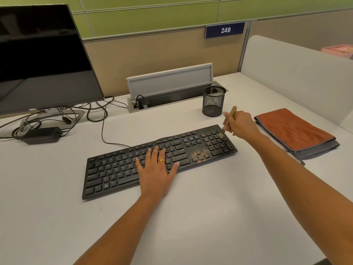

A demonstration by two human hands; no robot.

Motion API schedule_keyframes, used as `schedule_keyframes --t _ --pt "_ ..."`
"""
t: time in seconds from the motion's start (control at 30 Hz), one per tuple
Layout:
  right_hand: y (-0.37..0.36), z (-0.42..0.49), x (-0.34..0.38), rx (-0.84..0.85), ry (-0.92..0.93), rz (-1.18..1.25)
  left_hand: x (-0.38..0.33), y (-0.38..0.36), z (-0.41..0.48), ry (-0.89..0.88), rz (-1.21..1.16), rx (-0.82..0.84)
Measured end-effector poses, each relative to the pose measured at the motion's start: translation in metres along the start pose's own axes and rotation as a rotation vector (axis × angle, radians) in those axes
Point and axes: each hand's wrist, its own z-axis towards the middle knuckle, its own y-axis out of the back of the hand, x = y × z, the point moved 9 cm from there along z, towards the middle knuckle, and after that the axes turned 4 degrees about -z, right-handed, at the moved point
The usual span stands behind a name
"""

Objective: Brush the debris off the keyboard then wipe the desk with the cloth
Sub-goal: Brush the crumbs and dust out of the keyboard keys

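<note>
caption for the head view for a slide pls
Left hand flat on the keyboard, right hand holding a brush to its right end; debris on the keys, folded cloth on the desk.

The black plastic keyboard [114, 175] lies on the pale grey desk [191, 217], with brown crumb debris [199, 155] on its right part. Behind its right end stands a black wire-mesh cup [213, 104]. To its right lies a folded orange-and-grey cloth [292, 131], and behind its left end stands a black flat-panel monitor [42, 60].

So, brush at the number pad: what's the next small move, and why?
Probably sweep the brush through the debris around the arrow keys, off the keyboard: the right hand has the bristles on the number pad, short of it, while the left hand rests on the keys.
</note>
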Motion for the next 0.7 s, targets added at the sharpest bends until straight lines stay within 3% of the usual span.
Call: schedule_keyframes --t 0.2,0.33,0.5,0.7 --pt "0.012 0.007 0.004 -0.056 0.015 -0.121 0.000 -0.001 0.000 -0.001 0.011 0.008" --pt "-0.010 0.007 0.008 0.120 0.034 -0.129 0.001 -0.001 0.001 0.001 0.008 -0.001" --pt "-0.030 0.000 0.028 0.218 0.164 -0.161 0.001 -0.002 0.001 0.004 0.014 0.004" --pt "-0.054 -0.021 0.062 0.400 0.299 -0.052 0.000 -0.001 0.000 0.004 -0.001 0.000"
